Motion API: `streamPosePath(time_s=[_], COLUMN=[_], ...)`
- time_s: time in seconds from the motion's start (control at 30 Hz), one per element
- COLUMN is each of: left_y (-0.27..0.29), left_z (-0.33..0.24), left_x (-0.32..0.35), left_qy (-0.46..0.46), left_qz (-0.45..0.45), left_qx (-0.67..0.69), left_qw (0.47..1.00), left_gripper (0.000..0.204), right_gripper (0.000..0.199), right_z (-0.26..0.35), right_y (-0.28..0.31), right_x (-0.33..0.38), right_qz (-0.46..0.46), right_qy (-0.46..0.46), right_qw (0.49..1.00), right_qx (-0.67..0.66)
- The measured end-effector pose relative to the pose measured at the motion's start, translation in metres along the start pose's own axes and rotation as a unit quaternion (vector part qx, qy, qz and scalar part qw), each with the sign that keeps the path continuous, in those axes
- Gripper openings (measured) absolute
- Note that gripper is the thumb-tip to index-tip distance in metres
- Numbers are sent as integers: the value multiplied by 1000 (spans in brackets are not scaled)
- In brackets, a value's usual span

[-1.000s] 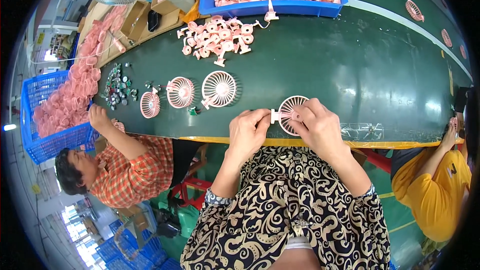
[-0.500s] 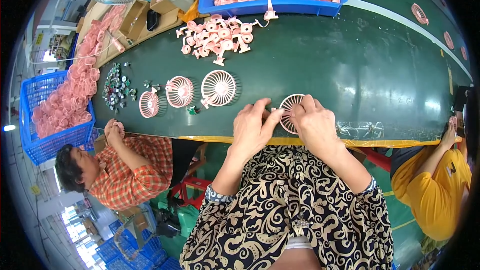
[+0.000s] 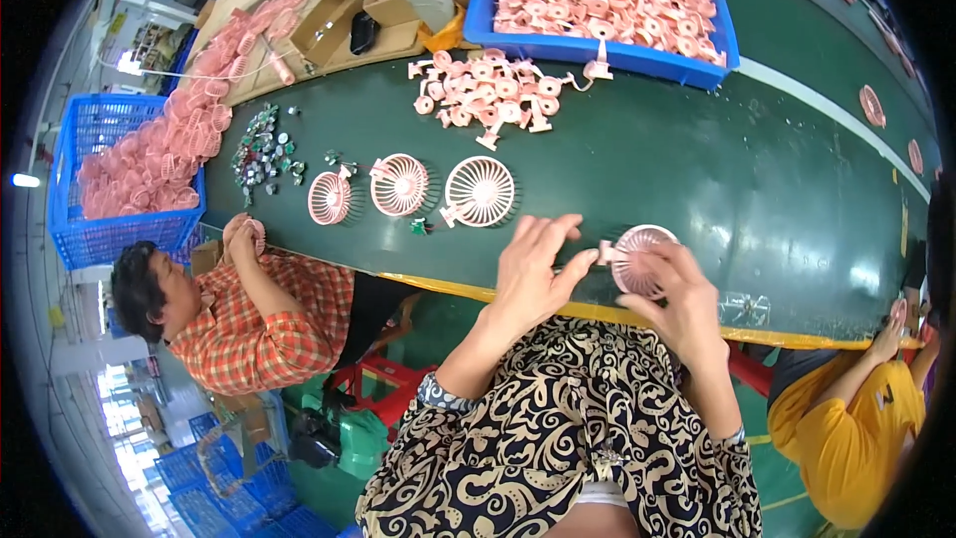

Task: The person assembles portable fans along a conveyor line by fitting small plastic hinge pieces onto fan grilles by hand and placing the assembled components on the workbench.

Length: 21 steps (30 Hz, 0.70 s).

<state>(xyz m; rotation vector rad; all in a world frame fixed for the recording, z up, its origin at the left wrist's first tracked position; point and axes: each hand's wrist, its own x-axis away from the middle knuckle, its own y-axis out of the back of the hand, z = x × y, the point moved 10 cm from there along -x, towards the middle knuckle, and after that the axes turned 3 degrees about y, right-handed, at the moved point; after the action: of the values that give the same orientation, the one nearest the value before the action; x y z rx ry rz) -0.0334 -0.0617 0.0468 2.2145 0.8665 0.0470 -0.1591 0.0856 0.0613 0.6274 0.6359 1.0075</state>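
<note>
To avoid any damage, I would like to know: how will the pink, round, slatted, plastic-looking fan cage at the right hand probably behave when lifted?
The pink fan cage is probably light for its size, since open gaps separate its thin ribs. Its round rim looks fairly stiff, but those slender ribs might snap.

Head view, wide-angle: bright, fairly even indoor light. A small lamp (image 3: 25,180) at far L and window panes (image 3: 151,508) at lower L are blown out to white. Pale sheen spreads over the R part of the green table (image 3: 787,209), w/ sharper glints on a clear patch (image 3: 745,309) near its front edge. Soft shadows lie beside the pink cages (image 3: 480,191). Wearer's R hand (image 3: 682,304) – slightly blurred. Straight edges bow toward the rim; corners go black.
</note>
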Motion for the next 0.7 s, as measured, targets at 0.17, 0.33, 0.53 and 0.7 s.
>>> streamPosePath(time_s=[0.17, 0.33, 0.53, 0.7], left_y=[63, 79, 53, 15], left_z=[29, 72, 63, 29], left_x=[-5, 2, 8, 18], left_qy=[35, 106, 97, 36], left_qz=[-144, -149, -138, -71], left_qx=[-175, -227, -147, -103], left_qw=[973, 956, 975, 992], left_gripper=[92, 104, 103, 104], right_gripper=[37, 32, 25, 39], right_z=[-85, -71, -15, -12], right_y=[85, 89, 14, -49], right_x=[47, 0, -116, -188], right_qz=[-134, -168, -94, -70], right_qy=[-181, -133, 41, 100], right_qw=[940, 954, 993, 990], right_qx=[255, 210, 64, 74])
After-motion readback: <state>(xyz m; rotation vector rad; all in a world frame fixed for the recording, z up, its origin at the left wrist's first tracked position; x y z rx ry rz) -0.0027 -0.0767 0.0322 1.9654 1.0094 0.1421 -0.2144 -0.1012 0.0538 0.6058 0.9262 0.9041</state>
